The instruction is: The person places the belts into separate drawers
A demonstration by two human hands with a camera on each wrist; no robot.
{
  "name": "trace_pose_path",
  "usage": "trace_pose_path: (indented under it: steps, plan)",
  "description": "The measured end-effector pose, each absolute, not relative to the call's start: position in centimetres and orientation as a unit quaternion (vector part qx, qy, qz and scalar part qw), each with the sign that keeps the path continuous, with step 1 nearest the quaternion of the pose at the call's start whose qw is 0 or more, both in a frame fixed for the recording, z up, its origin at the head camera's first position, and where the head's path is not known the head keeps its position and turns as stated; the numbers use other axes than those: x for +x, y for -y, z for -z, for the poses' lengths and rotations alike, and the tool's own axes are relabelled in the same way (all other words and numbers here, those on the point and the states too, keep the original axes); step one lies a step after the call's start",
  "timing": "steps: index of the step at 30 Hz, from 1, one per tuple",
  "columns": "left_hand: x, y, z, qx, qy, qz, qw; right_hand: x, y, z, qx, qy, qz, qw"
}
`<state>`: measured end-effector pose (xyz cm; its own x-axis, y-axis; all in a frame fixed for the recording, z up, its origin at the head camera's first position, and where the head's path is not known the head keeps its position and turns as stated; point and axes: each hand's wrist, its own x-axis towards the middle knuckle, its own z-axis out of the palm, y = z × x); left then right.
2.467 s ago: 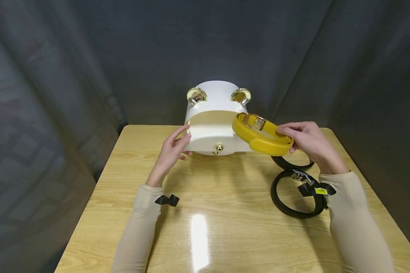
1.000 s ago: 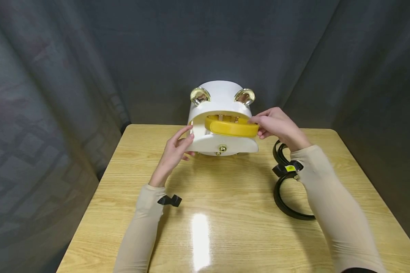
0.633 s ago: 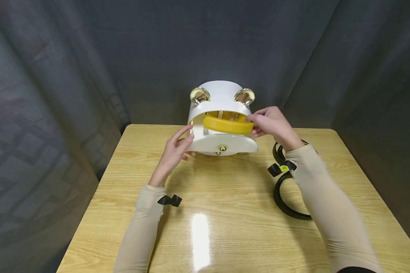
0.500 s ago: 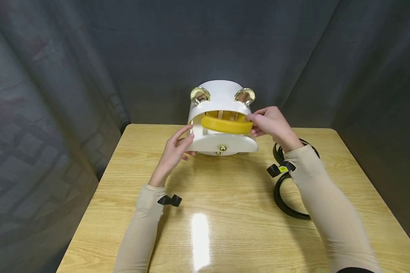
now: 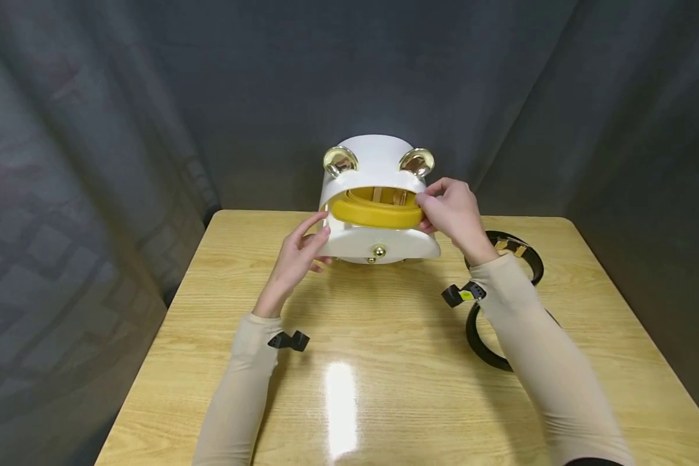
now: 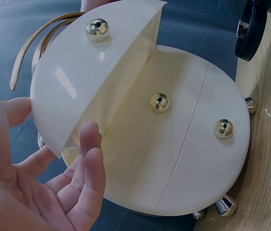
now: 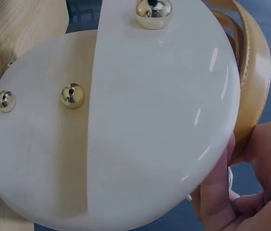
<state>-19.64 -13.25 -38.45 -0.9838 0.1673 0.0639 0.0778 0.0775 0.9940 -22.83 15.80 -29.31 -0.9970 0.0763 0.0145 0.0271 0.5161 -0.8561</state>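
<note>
A white rounded cabinet (image 5: 376, 152) with gold ear-like ornaments stands at the back of the table. Its top drawer (image 5: 355, 244), with a gold knob, is pulled out. At the drawer's left edge, my left hand (image 5: 294, 262) pinches the front panel between thumb and index finger, the other fingers lying below. My right hand (image 5: 453, 210) pinches the right end of a coiled yellow belt (image 5: 375, 213), whose buckle shows inside the coil. The coil is over the drawer, within the cabinet's opening; whether it touches the drawer floor is hidden.
Two coiled black belts lie on the right of the wooden table, a far one (image 5: 536, 262) with a gold-coloured buckle and a near one (image 5: 483, 349) partly under my right forearm. A dark curtain (image 5: 268, 97) hangs behind the table.
The yellow belt has moved left from beside the cabinet into its opening, over the drawer, with my right hand holding it. My left hand has stayed at the drawer's edge.
</note>
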Motion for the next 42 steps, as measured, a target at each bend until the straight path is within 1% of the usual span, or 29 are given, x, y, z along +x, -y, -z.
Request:
trace_pose_path:
  steps: [4,8,16,22,27,30,32,35,38,42]
  plan:
    - [-19.5,13.3,38.4,0.083,-0.736,-0.671,0.034,-22.7,-15.3,29.2,-0.031,0.88,-0.471,0.051]
    - [-19.4,13.4,38.3,0.081,-0.739,-0.668,0.031,-22.7,-15.0,29.0,-0.011,0.887,-0.458,0.05]
    - [-19.1,13.6,38.2,0.08,-0.739,-0.668,0.03,-22.2,-15.8,28.7,0.031,0.88,-0.474,-0.007]
    - [-19.0,13.5,38.1,0.083,-0.742,-0.665,0.029,-21.7,-16.8,28.7,0.056,0.877,-0.476,-0.038]
    - [-18.9,13.4,38.2,0.085,-0.743,-0.663,0.032,-21.3,-18.4,29.0,0.117,0.868,-0.477,-0.071]
    - [-18.9,13.3,38.3,0.085,-0.745,-0.661,0.032,-21.3,-19.4,29.6,0.161,0.86,-0.477,-0.08]
    - [-18.9,13.3,38.3,0.084,-0.745,-0.661,0.031,-21.4,-19.7,30.0,0.181,0.861,-0.469,-0.072]
    - [-19.0,13.4,38.4,0.084,-0.745,-0.661,0.03,-21.5,-19.6,30.6,0.195,0.871,-0.45,-0.042]
    - [-19.0,13.4,38.5,0.084,-0.747,-0.659,0.032,-21.6,-19.2,30.8,0.175,0.88,-0.442,-0.012]
    - [-18.9,13.3,38.4,0.082,-0.748,-0.658,0.032,-21.4,-18.7,30.7,0.148,0.889,-0.434,0.005]
